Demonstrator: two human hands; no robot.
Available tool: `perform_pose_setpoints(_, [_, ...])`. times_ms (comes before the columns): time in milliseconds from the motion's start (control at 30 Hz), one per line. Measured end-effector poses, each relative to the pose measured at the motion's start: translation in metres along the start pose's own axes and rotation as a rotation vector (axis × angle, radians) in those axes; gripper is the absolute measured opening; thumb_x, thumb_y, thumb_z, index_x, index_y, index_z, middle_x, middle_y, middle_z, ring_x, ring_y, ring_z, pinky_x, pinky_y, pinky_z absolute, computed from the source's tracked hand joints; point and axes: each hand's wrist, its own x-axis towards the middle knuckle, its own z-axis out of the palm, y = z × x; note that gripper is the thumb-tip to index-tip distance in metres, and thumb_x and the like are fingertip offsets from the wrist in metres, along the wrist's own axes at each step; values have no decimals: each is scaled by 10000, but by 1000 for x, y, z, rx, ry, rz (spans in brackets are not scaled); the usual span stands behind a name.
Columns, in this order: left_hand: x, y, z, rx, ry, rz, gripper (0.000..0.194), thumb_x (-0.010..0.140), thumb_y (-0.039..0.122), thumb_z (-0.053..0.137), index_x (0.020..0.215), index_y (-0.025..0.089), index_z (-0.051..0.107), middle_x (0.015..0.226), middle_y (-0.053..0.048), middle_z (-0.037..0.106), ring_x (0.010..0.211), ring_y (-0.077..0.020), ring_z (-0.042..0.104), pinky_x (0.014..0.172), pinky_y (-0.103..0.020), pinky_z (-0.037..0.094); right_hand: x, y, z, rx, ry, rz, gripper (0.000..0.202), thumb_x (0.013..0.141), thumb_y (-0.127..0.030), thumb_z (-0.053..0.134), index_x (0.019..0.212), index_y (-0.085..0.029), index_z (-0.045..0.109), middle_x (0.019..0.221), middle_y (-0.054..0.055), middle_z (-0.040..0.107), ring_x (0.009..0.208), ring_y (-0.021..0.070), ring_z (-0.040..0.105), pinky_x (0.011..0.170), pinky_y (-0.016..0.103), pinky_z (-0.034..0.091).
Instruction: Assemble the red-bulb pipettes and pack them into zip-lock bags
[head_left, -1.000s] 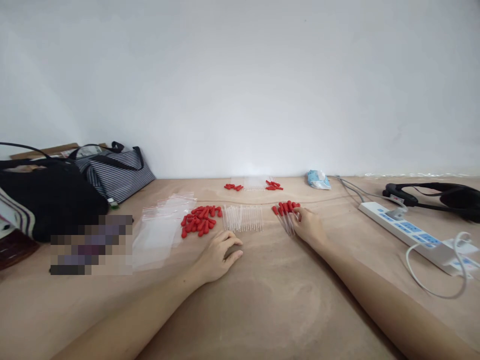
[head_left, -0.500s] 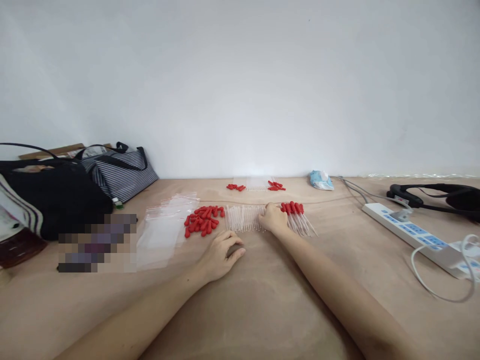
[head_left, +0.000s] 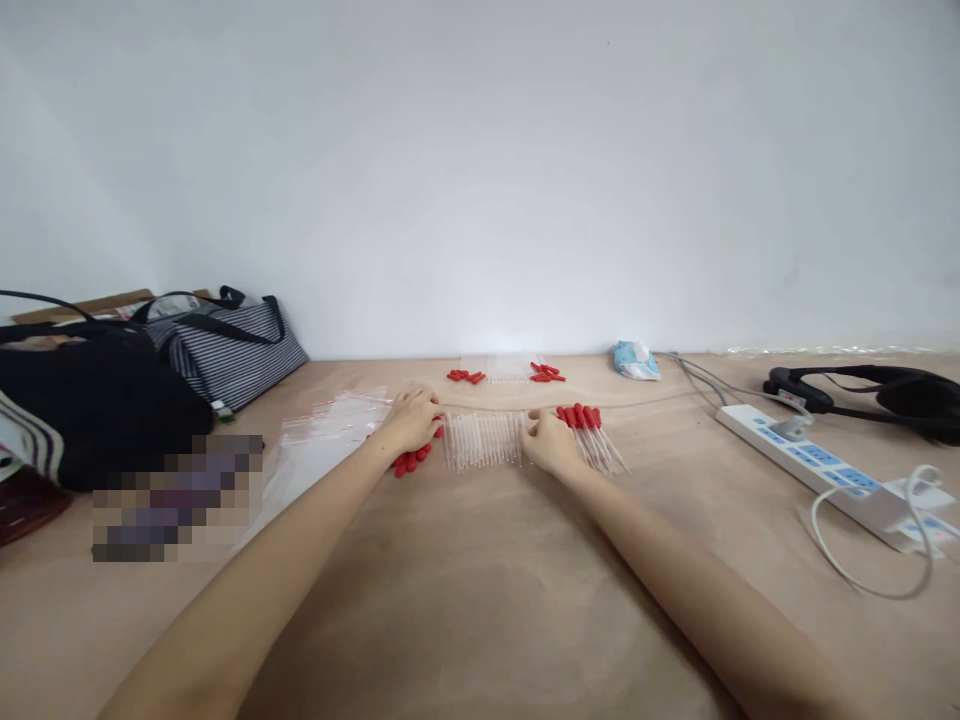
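Dropper tubes (head_left: 480, 442) in a row on the tabletop (head_left: 465, 610)

Clear and slim, they lie side by side near the middle. The left hand (head_left: 412, 418) covers part of a heap of red bulbs (head_left: 411, 463) at their left; whether its fingers grip one, I cannot tell. The right hand (head_left: 551, 442) bends its fingers at the row's right end, its hold unclear, just beside red-capped droppers (head_left: 588, 418). The black headset (head_left: 821, 400) bears a label (head_left: 791, 398) too small to read.
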Motion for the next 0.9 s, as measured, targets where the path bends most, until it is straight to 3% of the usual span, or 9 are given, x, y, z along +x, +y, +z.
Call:
perform_pose_setpoints(133, [1, 2, 1, -53, 34, 26, 171, 721, 146, 539, 573, 192, 612, 781, -32, 588, 864, -214, 506, 785, -342, 373, -16, 21, 1, 119, 110, -183, 320, 760, -190, 432, 1051, -102, 533, 752, 68, 648, 741, 186, 595, 701, 271, 395])
perform_pose_setpoints(233, [-8, 13, -6, -102, 116, 13, 179, 799, 168, 455, 711, 184, 611, 819, -35, 580, 813, -182, 522, 754, -314, 409, -31, 38, -2, 176, 198, -385, 269, 771, -187, 412, 978, -118, 568, 716, 62, 619, 706, 185, 568, 678, 279, 400])
perform_pose_setpoints(367, [-41, 43, -12, -322, 253, 13, 170, 851, 191, 392, 895, 164, 554, 866, -39, 591, 805, -157, 546, 745, -294, 442, -50, 52, -12, 193, 198, -589, 224, 790, -176, 403, 924, -145, 580, 735, 58, 585, 689, 169, 536, 644, 280, 396])
perform_pose_setpoints(467, [-72, 65, -11, -575, 171, 98, 155, 842, 173, 408, 923, 169, 541, 884, -41, 605, 835, -151, 563, 753, -280, 456, -61, 55, -15, 156, 165, -647, 203, 803, -171, 411, 912, -173, 582, 747, 44, 574, 682, 157, 528, 660, 294, 377])
perform_pose_setpoints(600, [-98, 80, -11, -624, -35, 179, 164, 827, 156, 420, 890, 184, 568, 877, -29, 623, 791, -140, 579, 719, -267, 470, -67, 53, -15, 103, 87, -725, 187, 819, -169, 418, 913, -178, 580, 774, 41, 568, 699, 149, 520, 679, 306, 353])
perform_pose_setpoints(800, [-96, 92, -10, -531, 4, 108, 280, 702, 231, 601, 972, 161, 576, 952, -64, 598, 834, -189, 576, 750, -312, 469, -68, 49, -13, 98, 27, -804, 176, 830, -167, 429, 929, -180, 574, 797, 35, 562, 730, 136, 516, 698, 301, 339])
perform_pose_setpoints(900, [-92, 99, -1, -475, 18, 109, 148, 756, 278, 571, 842, 179, 640, 919, -54, 606, 831, -187, 571, 757, -317, 453, -69, 48, -12, 114, 32, -820, 154, 824, -179, 449, 908, -185, 579, 795, 29, 568, 736, 136, 517, 702, 305, 328])
